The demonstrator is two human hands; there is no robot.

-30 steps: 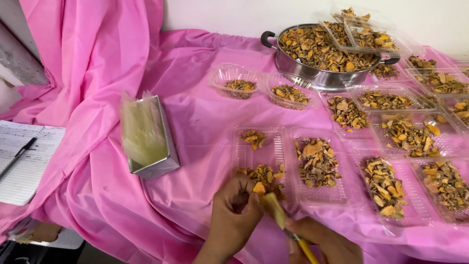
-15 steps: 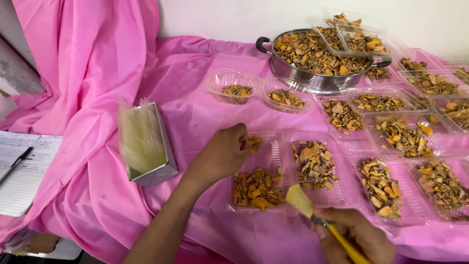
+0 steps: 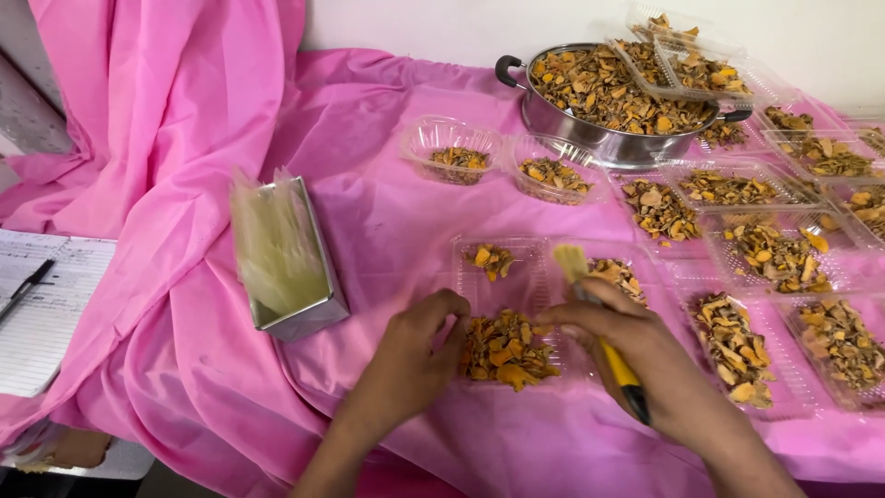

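Observation:
My left hand (image 3: 410,358) rests on the near left edge of a clear plastic clamshell tray (image 3: 521,284), fingers curled beside a heap of orange and yellow dried slices (image 3: 505,346) in its near half. The far half holds a few dried pieces (image 3: 491,259). My right hand (image 3: 636,355) grips a yellow-handled brush (image 3: 599,323), its pale bristles pointing up over the tray's right side, next to a second tray of dried slices (image 3: 616,275).
A steel pot (image 3: 604,101) full of dried slices stands at the back. Several clear trays (image 3: 779,254) of slices fill the right side. Two round clear cups (image 3: 502,164) sit mid-table. A metal tin of plastic bags (image 3: 281,254) stands left, a notebook with pen (image 3: 37,300) far left.
My left hand drew back from the tray's far half to its near left edge. My right hand moved up and left, bringing the brush over the tray's right side.

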